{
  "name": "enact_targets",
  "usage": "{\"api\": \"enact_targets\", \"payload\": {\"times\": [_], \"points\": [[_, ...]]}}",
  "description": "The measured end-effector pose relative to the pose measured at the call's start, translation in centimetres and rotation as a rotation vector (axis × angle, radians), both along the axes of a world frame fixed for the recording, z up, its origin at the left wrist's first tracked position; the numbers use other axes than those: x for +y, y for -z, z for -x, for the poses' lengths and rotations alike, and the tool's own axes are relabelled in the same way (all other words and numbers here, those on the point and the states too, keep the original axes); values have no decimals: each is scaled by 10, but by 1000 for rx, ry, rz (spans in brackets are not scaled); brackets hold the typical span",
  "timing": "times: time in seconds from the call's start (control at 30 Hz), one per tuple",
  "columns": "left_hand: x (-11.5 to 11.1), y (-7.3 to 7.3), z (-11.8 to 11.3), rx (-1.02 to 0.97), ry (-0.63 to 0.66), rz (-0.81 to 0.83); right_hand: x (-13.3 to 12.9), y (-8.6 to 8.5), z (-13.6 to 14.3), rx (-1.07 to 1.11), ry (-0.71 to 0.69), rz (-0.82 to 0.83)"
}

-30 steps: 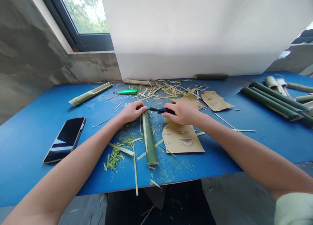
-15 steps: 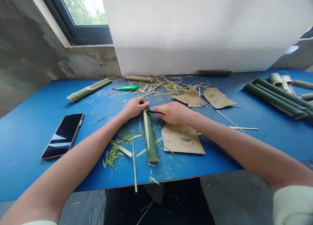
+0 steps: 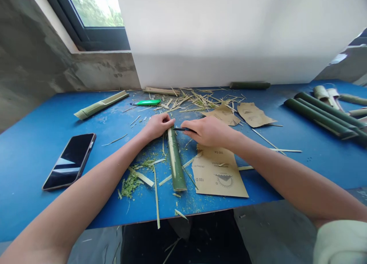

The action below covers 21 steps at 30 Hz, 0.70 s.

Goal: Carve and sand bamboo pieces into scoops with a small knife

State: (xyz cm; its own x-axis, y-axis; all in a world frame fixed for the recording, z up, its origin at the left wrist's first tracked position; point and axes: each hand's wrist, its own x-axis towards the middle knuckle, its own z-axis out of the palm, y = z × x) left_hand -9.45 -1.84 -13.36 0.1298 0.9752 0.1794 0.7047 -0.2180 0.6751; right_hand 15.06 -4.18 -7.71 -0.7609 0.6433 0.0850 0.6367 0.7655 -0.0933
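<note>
A green bamboo piece [image 3: 177, 162] lies lengthwise on the blue table [image 3: 107, 206], a pale peeled strip along its left side. My left hand [image 3: 158, 125] grips its far end, fingers closed. Closed round a small dark knife [image 3: 183, 129], my right hand [image 3: 210, 131] is just right of that end, with the blade tip at the bamboo. A sheet of sandpaper [image 3: 218, 176], brown back up, lies below my right hand. Green shavings [image 3: 131, 184] and pale slivers are scattered left of the bamboo.
A phone [image 3: 70, 161] lies at the left, a split bamboo piece [image 3: 101, 104] behind it. A green cutter [image 3: 147, 102] and a pile of bamboo slivers [image 3: 200, 99] are at the back. Torn sandpaper [image 3: 254, 114] and bamboo tubes [image 3: 318, 117] lie to the right.
The sandpaper sheet below my right hand has shifted right and toward the table's front edge. My right hand has moved slightly to the right with the knife. The view has shifted a little.
</note>
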Motion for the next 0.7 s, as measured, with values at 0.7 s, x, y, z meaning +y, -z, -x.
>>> {"api": "enact_targets", "payload": {"times": [0.7], "points": [[3,2,3,101,63,-136,25,-16,-35,-69,242,76]]}}
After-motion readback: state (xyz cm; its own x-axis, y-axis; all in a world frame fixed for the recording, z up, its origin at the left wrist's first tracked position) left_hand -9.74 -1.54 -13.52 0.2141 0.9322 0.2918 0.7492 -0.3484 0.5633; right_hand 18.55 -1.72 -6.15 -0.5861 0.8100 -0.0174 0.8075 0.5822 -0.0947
